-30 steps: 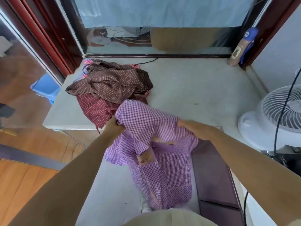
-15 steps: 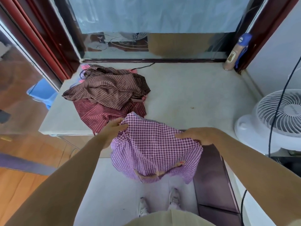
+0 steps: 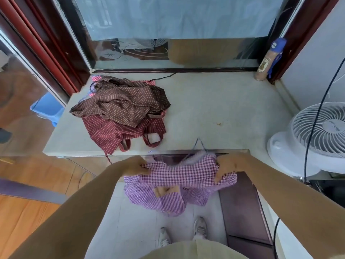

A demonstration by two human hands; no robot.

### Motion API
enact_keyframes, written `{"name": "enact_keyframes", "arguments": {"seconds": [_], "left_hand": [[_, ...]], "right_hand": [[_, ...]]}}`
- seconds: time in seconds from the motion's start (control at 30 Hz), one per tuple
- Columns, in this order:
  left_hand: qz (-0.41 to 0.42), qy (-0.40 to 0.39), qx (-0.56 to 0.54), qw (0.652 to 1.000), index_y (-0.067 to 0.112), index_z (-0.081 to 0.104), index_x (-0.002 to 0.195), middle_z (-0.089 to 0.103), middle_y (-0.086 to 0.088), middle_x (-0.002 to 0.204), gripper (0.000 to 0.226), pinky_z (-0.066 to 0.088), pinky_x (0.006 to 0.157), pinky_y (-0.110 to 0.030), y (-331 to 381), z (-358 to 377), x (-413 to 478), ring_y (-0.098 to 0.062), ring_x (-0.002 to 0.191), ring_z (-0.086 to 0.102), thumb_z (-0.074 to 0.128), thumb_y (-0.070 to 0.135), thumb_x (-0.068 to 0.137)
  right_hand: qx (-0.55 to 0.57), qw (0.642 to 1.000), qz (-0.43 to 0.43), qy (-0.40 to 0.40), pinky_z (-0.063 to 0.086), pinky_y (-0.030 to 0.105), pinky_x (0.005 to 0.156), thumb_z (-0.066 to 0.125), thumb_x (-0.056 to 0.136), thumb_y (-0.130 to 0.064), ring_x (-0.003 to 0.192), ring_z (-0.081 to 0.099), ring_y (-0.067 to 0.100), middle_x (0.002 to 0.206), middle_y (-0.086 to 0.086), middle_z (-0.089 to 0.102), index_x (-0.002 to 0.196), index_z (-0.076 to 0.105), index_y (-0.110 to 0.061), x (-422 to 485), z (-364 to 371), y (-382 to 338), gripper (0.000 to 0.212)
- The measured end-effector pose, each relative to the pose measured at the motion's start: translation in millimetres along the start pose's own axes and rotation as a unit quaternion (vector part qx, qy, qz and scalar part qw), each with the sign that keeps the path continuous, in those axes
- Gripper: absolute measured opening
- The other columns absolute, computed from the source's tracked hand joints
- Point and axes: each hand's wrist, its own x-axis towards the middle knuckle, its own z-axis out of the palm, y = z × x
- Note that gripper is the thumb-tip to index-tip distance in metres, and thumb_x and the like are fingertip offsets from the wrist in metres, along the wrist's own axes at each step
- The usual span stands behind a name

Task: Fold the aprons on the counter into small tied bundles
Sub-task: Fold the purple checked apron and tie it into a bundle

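Observation:
A purple checked apron [image 3: 179, 182] hangs in the air just in front of the counter's near edge. My left hand [image 3: 137, 165] grips its left side and my right hand [image 3: 226, 166] grips its right side, fingers curled into the cloth. Its lower part droops in folds toward the floor, and a thin strap rises above it. On the pale counter [image 3: 214, 109] at the left lies a heap of aprons: a brown striped apron [image 3: 121, 105] on top of a red striped apron [image 3: 119, 133], with pink checked cloth [image 3: 97, 78] peeking out behind.
A white fan [image 3: 317, 135] stands at the counter's right edge with a black cord across it. A bottle with a blue cap [image 3: 268, 60] leans in the back right corner. A dark purple cabinet [image 3: 242, 208] is below on the right. My shoes [image 3: 199, 228] are on the tiled floor.
I pulled the purple apron off the counter edge toward me and lower, and it is now bunched shorter between my hands. My hands have spread wider apart. The heap is untouched.

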Motion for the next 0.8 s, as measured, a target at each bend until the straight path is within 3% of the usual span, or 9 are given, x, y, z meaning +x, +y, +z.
{"name": "enact_keyframes", "arguments": {"seconds": [0.1,0.17,0.23,0.3,0.37,0.47,0.6,0.7,0.8], "left_hand": [[0.026,0.282,-0.187,0.941,0.012,0.057,0.073,0.052,-0.001,0.067,0.026,0.044,0.066,-0.03,13.8,-16.4,-1.1,-0.016,0.06,0.045,0.058,0.025,0.095],[0.045,0.487,-0.255,0.834,0.016,0.058,0.086,0.055,0.005,0.073,0.013,0.041,0.06,-0.021,36.0,-36.9,-8.8,-0.01,0.062,0.047,0.06,0.025,0.095],[0.067,0.484,-0.275,0.828,0.016,0.057,0.1,0.059,0.005,0.082,0.011,0.043,0.061,-0.019,47.7,-46.0,-9.2,-0.007,0.067,0.053,0.059,0.026,0.096],[0.042,0.258,-0.304,0.916,0.014,0.054,0.093,0.054,-0.001,0.08,0.007,0.043,0.064,-0.025,48.5,-34.6,-9.1,-0.012,0.067,0.049,0.056,0.02,0.096],[-0.034,-0.011,-0.157,0.987,0.021,0.051,0.088,0.051,0.004,0.079,0.012,0.041,0.07,-0.021,41.3,-8.7,-12.9,-0.011,0.074,0.048,0.06,0.016,0.094],[-0.029,-0.003,-0.073,0.997,0.014,0.066,0.081,0.063,-0.001,0.081,0.007,0.039,0.067,-0.021,30.7,11.2,-12.8,-0.015,0.078,0.053,0.07,0.01,0.084],[-0.018,0.076,-0.244,0.967,0.013,0.072,0.093,0.071,-0.008,0.1,0.011,0.044,0.082,-0.029,34.0,-6.7,-16.8,-0.025,0.096,0.062,0.07,0.008,0.084],[-0.024,0.056,-0.303,0.951,0.019,0.066,0.117,0.059,0.002,0.125,0.042,0.031,0.111,-0.048,39.1,-14.9,-21.8,-0.022,0.121,0.051,0.07,0.043,0.083],[-0.057,0.084,-0.295,0.95,0.015,0.067,0.117,0.061,-0.009,0.126,0.045,0.037,0.103,-0.044,30.6,-14.2,-19.6,-0.025,0.116,0.053,0.064,0.049,0.087]], "right_hand": [[0.176,0.941,-0.132,0.258,0.05,0.029,0.08,0.075,0.082,-0.011,0.082,0.06,0.018,0.085,0.006,0.066,0.084,0.066,-0.015,-12.0,-20.2,-15.5,0.01],[0.26,0.813,-0.196,0.482,0.047,0.027,0.076,0.073,0.084,-0.008,0.083,0.059,0.016,0.089,0.007,0.067,0.094,0.069,-0.007,-17.2,-40.1,-29.0,0.011],[0.264,0.762,-0.228,0.546,0.047,0.018,0.075,0.071,0.087,-0.015,0.089,0.061,0.015,0.099,0.006,0.067,0.109,0.066,-0.002,-20.6,-47.5,-40.6,0.026],[0.239,0.833,-0.211,0.452,0.047,0.016,0.075,0.068,0.09,-0.021,0.096,0.063,0.021,0.102,0.009,0.066,0.112,0.062,0.0,-21.5,-35.1,-42.8,0.031],[0.108,0.97,-0.1,0.194,0.046,0.024,0.081,0.072,0.087,-0.027,0.103,0.059,0.023,0.101,0.007,0.063,0.115,0.06,-0.003,-20.8,-9.5,-34.5,0.039],[-0.036,0.994,0.001,-0.102,0.048,0.038,0.098,0.077,0.079,-0.042,0.113,0.061,0.028,0.121,0.007,0.066,0.123,0.062,-0.011,-10.3,19.2,-18.3,0.056],[0.17,0.978,-0.103,0.056,0.052,0.039,0.092,0.064,0.084,-0.059,0.095,0.069,0.021,0.107,0.001,0.072,0.112,0.068,-0.019,-17.4,4.7,-20.9,0.049],[0.258,0.952,-0.135,0.096,0.056,0.041,0.088,0.057,0.091,-0.052,0.092,0.071,0.025,0.103,0.005,0.074,0.106,0.069,-0.017,-22.6,-10.4,-22.0,0.04],[0.271,0.937,-0.164,0.149,0.057,0.043,0.088,0.062,0.091,-0.039,0.089,0.072,0.026,0.101,0.007,0.074,0.103,0.069,-0.016,-20.7,-12.9,-15.0,0.027]]}}
